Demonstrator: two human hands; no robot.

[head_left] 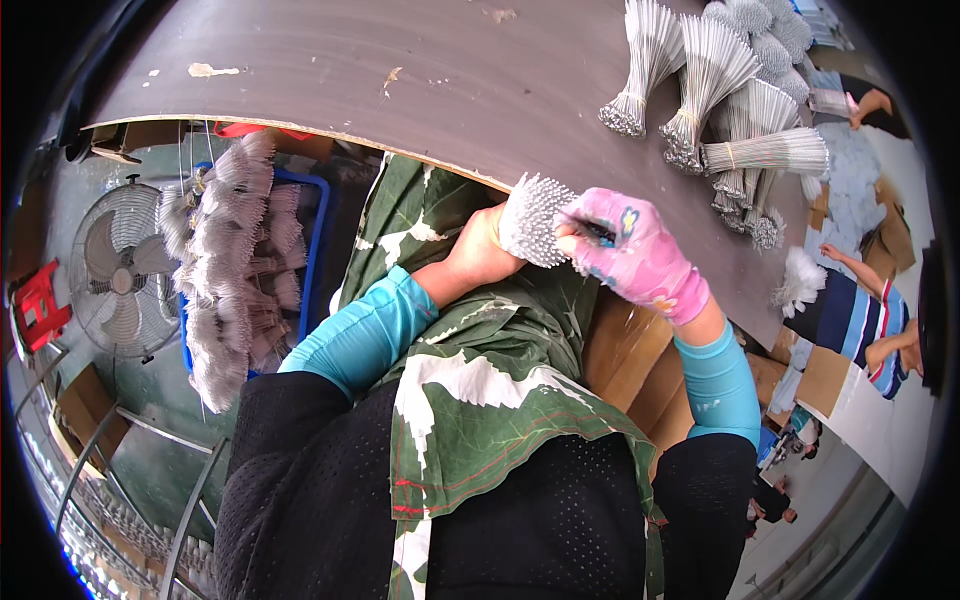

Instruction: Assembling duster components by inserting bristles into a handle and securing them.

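Observation:
My bare left hand (482,250) is wrapped round a bundle of thin wire-like sticks (538,220), just at the table's near edge and above my lap. The bundle's many small silvery ends face up toward me; its lower part is hidden behind the hand. A pink flowered glove covers my right hand (645,250), with bare fingertips showing. Its thumb and fingers are pinched together against the bundle's right side. Something small and dark shows between them, too little to name.
Several tied bundles of similar sticks (765,152) lie on the brown table (450,75) at the far right. To the left, white bristly bunches (225,240) hang by a blue crate (318,230), beside a standing fan (122,255). Cardboard (630,345) stands under the table; other people sit at the right.

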